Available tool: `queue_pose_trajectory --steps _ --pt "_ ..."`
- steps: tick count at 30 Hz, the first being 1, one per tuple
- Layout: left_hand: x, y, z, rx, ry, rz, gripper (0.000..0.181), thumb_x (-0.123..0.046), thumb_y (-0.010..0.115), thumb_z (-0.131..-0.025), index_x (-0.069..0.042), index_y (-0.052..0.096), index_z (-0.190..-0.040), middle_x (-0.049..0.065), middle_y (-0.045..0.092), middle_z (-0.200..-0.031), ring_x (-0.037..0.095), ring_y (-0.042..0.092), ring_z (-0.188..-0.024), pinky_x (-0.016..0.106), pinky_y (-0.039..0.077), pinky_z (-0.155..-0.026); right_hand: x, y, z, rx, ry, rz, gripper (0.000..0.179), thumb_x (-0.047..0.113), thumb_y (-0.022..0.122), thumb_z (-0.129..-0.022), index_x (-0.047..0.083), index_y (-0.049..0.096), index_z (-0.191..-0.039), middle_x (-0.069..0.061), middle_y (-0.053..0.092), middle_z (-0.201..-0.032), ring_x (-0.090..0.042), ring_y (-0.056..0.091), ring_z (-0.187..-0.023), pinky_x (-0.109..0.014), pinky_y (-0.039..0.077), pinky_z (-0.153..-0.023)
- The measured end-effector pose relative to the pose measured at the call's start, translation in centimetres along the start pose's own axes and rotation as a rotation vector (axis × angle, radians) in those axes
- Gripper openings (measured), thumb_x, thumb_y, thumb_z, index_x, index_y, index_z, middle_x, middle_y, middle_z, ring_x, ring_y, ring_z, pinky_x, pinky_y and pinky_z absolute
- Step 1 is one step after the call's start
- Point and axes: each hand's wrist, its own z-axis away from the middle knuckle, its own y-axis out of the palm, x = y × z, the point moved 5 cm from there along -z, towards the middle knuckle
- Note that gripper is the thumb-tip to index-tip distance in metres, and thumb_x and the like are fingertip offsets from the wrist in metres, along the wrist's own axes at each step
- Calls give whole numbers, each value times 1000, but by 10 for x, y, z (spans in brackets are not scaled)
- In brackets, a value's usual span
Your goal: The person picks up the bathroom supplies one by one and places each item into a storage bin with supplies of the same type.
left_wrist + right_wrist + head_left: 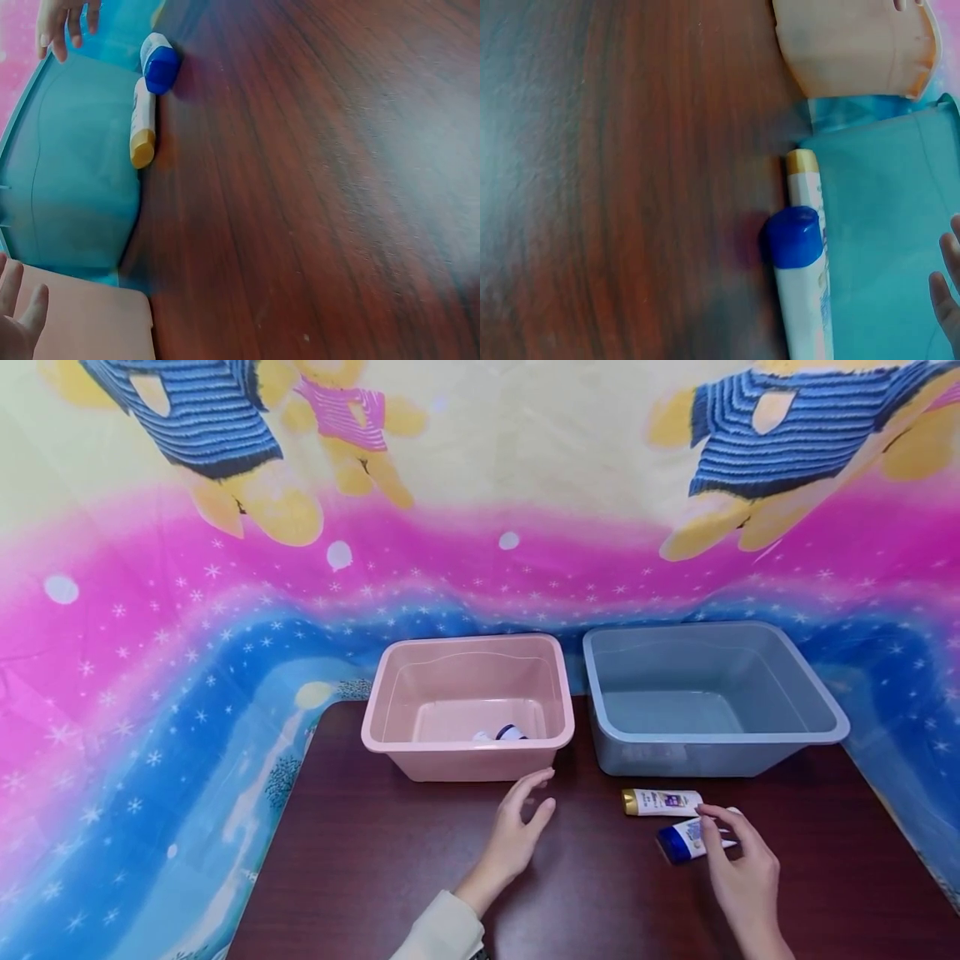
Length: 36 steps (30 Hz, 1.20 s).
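Note:
Two white bottles lie on the dark wood table, in front of the blue-grey basin [720,737]. One is a gold-capped bottle [663,802]; the other, a blue-capped bottle [681,842], is nearer the person. My right hand [742,872] is over their right ends in the head view, partly covering the blue-capped one, its thumb and fingers apart and gripping nothing. In the right wrist view the right hand's fingers [946,281] show at the edge. My left hand [517,835] hovers before the pink basin [468,764], fingers loosely extended, holding nothing.
Inside the pink basin lie small white items, one with a dark blue part [511,732]. Both basins stand side by side at the table's [360,877] back edge. Behind them hangs a cloth [450,560] printed with bears and snowflakes.

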Motion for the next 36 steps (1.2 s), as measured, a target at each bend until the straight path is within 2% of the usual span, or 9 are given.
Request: queue_pose_trajectory --steps 2,8,12,14,19,21,26,31,36 --pt "0 3 -3 13 -7 -8 39 -22 58 -101 -16 56 -139 0 57 -138 26 53 -123 35 46 -97 -4 -1 1 19 4 -1 19 -5 68 -88 2 75 -104 25 61 -100 11 55 -81 -7 41 -68" --pt "0 11 -12 32 -16 4 40 -23 58 -101 -15 55 -140 1 55 -140 20 52 -125 36 45 -99 -13 -8 4 35 -15 -6 21 -9 68 -86 0 74 -105 32 60 -102 11 54 -88 -8 36 -82" --pt "-2 17 -17 41 -42 -3 41 -24 58 -101 -16 55 -141 0 55 -141 19 51 -126 37 45 -100 -16 -12 6 32 -16 5 21 -8 68 -86 0 74 -105 35 59 -101 10 54 -90 -8 35 -84" --pt "-3 20 -19 44 -78 -10 42 -25 58 -100 -16 55 -141 0 54 -142 18 51 -126 37 45 -100 -17 -14 7 29 -12 19 21 -6 68 -87 1 74 -105 31 61 -101 11 54 -94 -7 34 -87" --pt "-2 28 -23 44 -176 15 43 -29 58 -99 -21 55 -142 -1 55 -140 19 50 -126 42 43 -101 -22 -17 9 20 27 57 20 -1 70 -88 7 75 -106 10 70 -103 14 52 -109 -6 32 -93" --pt "-3 32 -24 47 -193 28 43 -29 58 -99 -23 55 -142 -1 55 -139 19 50 -126 44 43 -102 -24 -18 10 19 48 64 20 1 70 -88 7 76 -106 13 70 -103 15 51 -110 -6 31 -94" --pt "-5 40 -29 46 -204 55 43 -30 58 -100 -26 54 -142 -4 55 -140 21 51 -127 44 43 -102 -28 -19 14 24 75 73 18 2 70 -89 7 75 -106 33 60 -102 18 48 -108 -5 30 -93" --pt "-10 49 -35 57 -210 66 44 -30 57 -100 -27 52 -144 -5 52 -142 21 49 -129 43 41 -104 -31 -20 18 31 84 83 18 3 70 -90 8 75 -106 37 58 -100 20 47 -106 -4 30 -91" --pt "-15 55 -44 55 -222 43 47 -33 57 -100 -30 48 -146 -11 45 -148 11 42 -133 40 37 -109 -35 -21 20 34 67 92 17 3 69 -90 7 75 -105 38 57 -100 21 47 -105 -4 30 -91"
